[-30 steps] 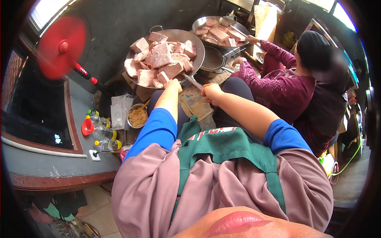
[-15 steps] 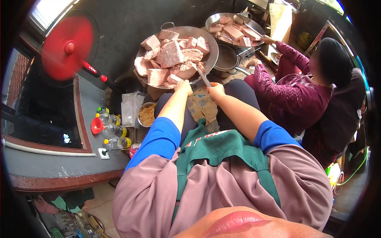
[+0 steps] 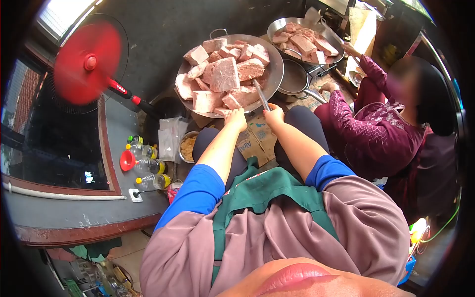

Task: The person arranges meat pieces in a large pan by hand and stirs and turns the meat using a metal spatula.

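In front of my knees stands a wide metal wok (image 3: 275,72), heaped with large pale pink chunks of meat (image 3: 223,74). My left hand (image 3: 236,119) is closed at the wok's near rim; the part it grips is hidden beneath the fingers. Wrapped round the handle of a long metal utensil (image 3: 262,96) is my right hand (image 3: 273,116). The utensil slants up into the right side of the heap, and its working end is hidden among the meat.
A co-worker (image 3: 376,114) sits at right, one hand near a second wok (image 3: 338,37) of meat. Between the woks is a dark pan (image 3: 293,79). A red fan (image 3: 89,62), plastic bottles (image 3: 151,165), a red funnel (image 3: 127,161) and a bowl (image 3: 188,147) stand left.
My view has shifted, so the surroundings sit slightly lower and further right. My hands keep their places at the wok and utensil. The co-worker's head has turned.
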Demonstrator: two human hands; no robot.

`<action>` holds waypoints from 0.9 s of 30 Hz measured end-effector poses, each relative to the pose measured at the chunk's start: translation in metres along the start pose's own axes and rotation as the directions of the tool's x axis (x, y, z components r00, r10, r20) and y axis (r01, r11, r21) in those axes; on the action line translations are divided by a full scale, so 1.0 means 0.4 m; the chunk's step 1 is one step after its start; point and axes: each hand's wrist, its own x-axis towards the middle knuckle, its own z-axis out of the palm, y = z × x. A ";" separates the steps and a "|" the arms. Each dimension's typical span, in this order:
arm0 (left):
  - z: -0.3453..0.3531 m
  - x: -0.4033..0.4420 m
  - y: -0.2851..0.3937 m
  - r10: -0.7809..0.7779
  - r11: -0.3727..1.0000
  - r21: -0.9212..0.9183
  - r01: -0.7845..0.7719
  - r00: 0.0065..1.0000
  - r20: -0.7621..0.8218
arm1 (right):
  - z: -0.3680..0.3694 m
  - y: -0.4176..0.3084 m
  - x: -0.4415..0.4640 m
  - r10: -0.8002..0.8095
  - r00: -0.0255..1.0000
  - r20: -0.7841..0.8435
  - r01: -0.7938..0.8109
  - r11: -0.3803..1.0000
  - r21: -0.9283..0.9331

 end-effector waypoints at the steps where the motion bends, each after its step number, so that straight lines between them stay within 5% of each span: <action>1: 0.001 -0.003 -0.001 0.002 1.000 -0.003 -0.002 1.000 0.000 | 0.003 0.000 0.004 0.005 1.000 0.003 -0.005 1.000 -0.018; 18: 0.036 0.016 -0.029 0.082 0.997 0.007 -0.082 0.991 -0.110 | -0.035 -0.106 0.033 0.050 0.999 0.012 -0.049 0.994 -0.098; 25: 0.040 0.009 -0.034 0.091 0.993 -0.063 -0.105 0.977 -0.194 | -0.061 -0.128 0.077 -0.064 0.995 -0.073 0.044 0.969 -0.242; 27: 0.031 0.001 -0.030 0.086 0.992 -0.077 -0.103 0.975 -0.206 | -0.080 -0.169 0.071 -0.222 0.966 -0.134 0.178 0.943 -0.279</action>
